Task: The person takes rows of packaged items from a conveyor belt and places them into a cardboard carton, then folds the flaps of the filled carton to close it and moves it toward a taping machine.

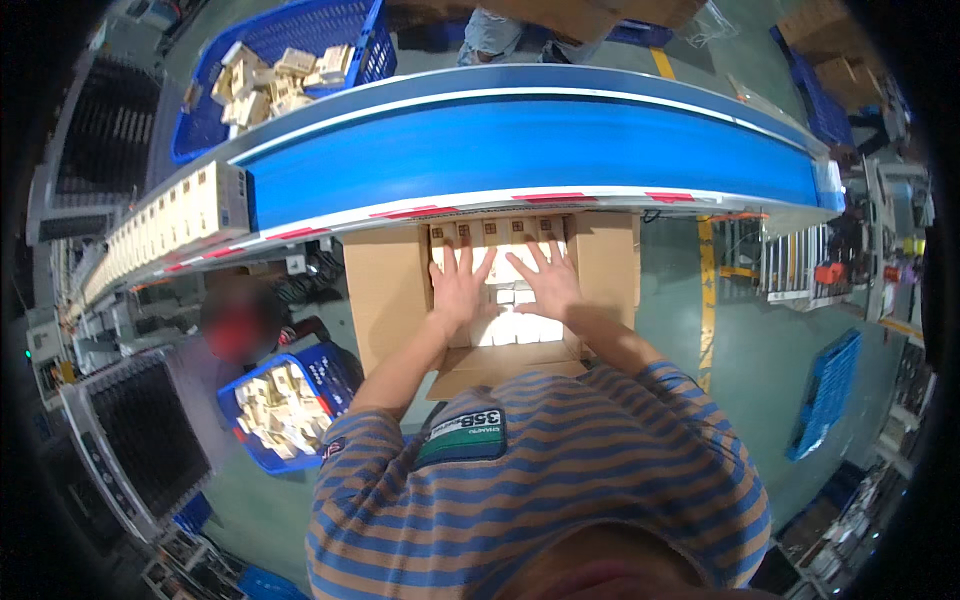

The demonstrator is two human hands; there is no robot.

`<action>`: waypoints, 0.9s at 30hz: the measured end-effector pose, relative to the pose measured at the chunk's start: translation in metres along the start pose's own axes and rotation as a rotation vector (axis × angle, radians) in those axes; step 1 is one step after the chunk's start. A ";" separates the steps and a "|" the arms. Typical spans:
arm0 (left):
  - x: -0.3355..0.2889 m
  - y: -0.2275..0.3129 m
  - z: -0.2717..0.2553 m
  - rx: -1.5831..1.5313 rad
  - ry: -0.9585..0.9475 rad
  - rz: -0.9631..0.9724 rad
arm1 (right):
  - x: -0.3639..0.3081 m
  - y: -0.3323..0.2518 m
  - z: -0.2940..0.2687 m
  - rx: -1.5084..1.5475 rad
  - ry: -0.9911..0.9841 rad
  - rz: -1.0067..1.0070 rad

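An open cardboard carton [390,290] stands in front of me, its flaps folded outward. Small white boxes [528,330] fill it in rows, and those along its far side [490,232] show small dark square marks. My left hand [458,290] lies on the boxes in the left part of the carton, fingers spread and pointing away from me. Over the right part, my right hand [548,284] rests the same way, thumb toward the middle. Both hands touch box tops, and neither is wrapped around a box.
Beyond the carton runs a blue conveyor belt [540,150], with a row of white boxes [170,225] on its left end. Blue baskets of loose boxes stand behind the belt [376,45] and at lower left [345,378]. A person's legs [490,38] show beyond. A blue pallet [830,395] is right.
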State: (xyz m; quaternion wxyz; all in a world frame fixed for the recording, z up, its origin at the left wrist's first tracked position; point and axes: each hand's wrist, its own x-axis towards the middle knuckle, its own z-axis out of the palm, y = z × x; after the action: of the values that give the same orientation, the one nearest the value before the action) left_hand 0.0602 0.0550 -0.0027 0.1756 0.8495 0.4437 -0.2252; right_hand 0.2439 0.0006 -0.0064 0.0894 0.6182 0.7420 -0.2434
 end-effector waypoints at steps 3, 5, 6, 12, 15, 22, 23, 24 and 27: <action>0.056 -0.018 -0.024 -0.242 -0.447 0.030 | 0.048 0.016 -0.020 0.243 -0.389 0.121; 0.078 -0.038 -0.030 -0.472 -0.436 0.228 | 0.089 0.042 -0.005 0.445 -0.526 0.097; 0.094 -0.049 -0.032 -0.618 -0.402 0.428 | 0.092 0.037 -0.038 0.428 -0.431 -0.023; 0.050 -0.048 0.009 -0.292 -0.117 0.162 | 0.047 0.013 -0.023 0.183 -0.018 0.004; -0.035 -0.024 -0.009 -0.278 0.109 0.175 | -0.016 -0.016 -0.023 0.092 0.326 -0.081; 0.009 -0.001 0.036 -0.007 -0.227 0.014 | 0.038 0.008 0.049 0.052 -0.149 0.033; 0.013 0.006 0.033 -0.005 -0.219 -0.001 | 0.043 0.004 0.045 0.019 -0.191 0.038; 0.015 0.008 0.031 0.001 -0.211 -0.004 | 0.046 0.001 0.036 -0.039 -0.224 0.050; 0.014 -0.013 0.024 -0.401 -0.256 -0.047 | 0.054 0.010 0.037 0.155 -0.208 -0.022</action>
State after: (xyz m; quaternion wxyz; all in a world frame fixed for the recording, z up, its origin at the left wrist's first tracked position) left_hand 0.0510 0.0602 -0.0314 0.3902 0.7517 0.4731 -0.2426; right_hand 0.2356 0.0319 -0.0646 0.1152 0.5864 0.7146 -0.3636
